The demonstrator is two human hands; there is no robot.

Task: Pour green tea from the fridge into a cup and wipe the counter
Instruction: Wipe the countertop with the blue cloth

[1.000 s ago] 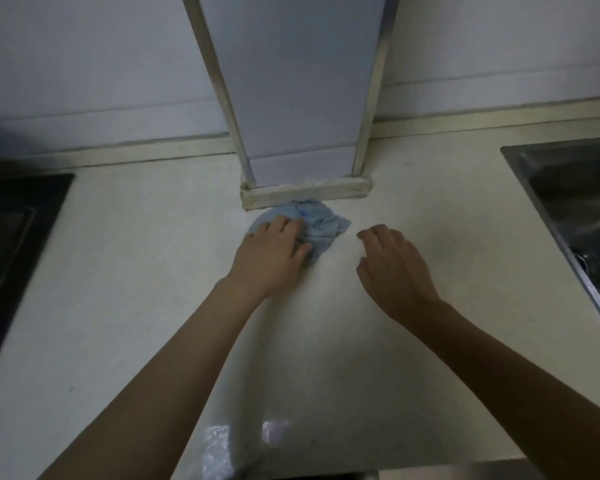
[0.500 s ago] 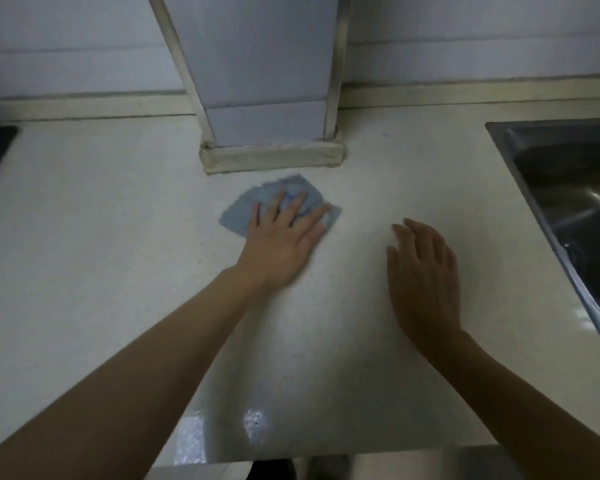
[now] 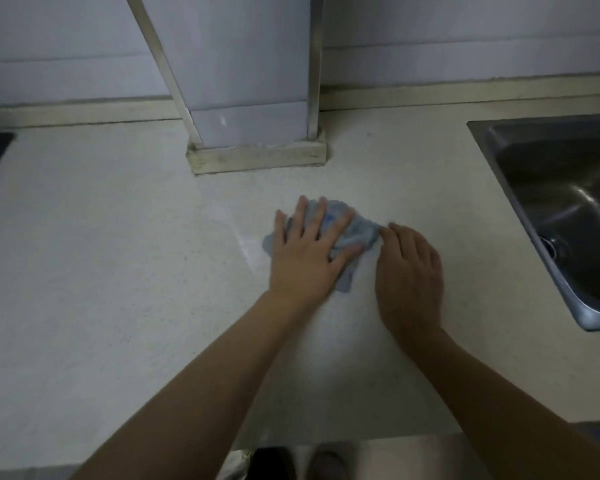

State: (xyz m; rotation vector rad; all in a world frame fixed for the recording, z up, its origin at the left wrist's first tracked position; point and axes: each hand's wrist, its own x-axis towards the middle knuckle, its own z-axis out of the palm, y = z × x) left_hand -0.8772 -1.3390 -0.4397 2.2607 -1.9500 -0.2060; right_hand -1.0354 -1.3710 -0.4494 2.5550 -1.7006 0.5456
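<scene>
Step in hand, by my read: wiping the tabletop (image 3: 118,289) with the cloth; no cup or tea in view. To do it well: keep the palm flat and the weight even so the whole rag drags rather than bunching up. Work in overlapping passes from the front edge toward the pillar base (image 3: 257,157). Take in the pale wet streak (image 3: 246,251), which lies in front of the pillar base and just left of the rag. Keep the other hand clear of the rag's path, or use it only to pin a corner.

Left hand (image 3: 305,261): in front of the pillar base and slightly to its right. Its grip is spread, with fingers straight and fanned, pressing down rather than pinching.

Right hand (image 3: 409,275): further right of the pillar base, flat on the tabletop with fingers loosely together. Its index tip is at the rag's right edge; touching or just beside, cannot tell.

Blue cloth (image 3: 359,233): crumpled, mostly under the left palm and fingers. It sticks out beyond the fingertips and to the right toward the right hand, with a tail trailing back beside the left wrist.

Steel sink (image 3: 548,168): well right of the pillar base.
</scene>
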